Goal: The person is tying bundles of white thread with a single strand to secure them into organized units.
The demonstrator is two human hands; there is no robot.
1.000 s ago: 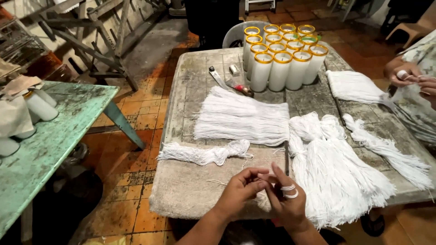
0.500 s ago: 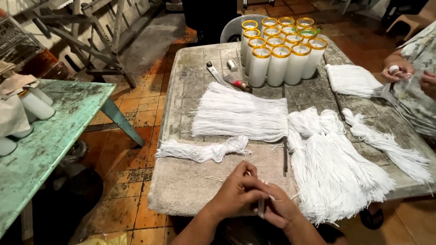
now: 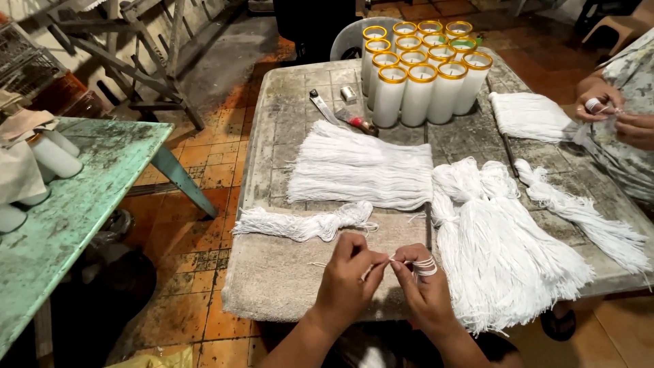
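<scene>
Head view: left hand (image 3: 351, 283) & right hand (image 3: 424, 289), both pinched shut on 1 white string (image 3: 381, 264), over towel (image 3: 286, 272). Risk: string slipping, snagging loose pile (image 3: 507, 252) just right of towel.

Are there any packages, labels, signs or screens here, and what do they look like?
No labels, signs or screens show.
Glass candle jars: far end of the grey table, tall white cylinders with yellow rims, grouped in rows.
More white jars: on the green table, lying tilted.
</scene>
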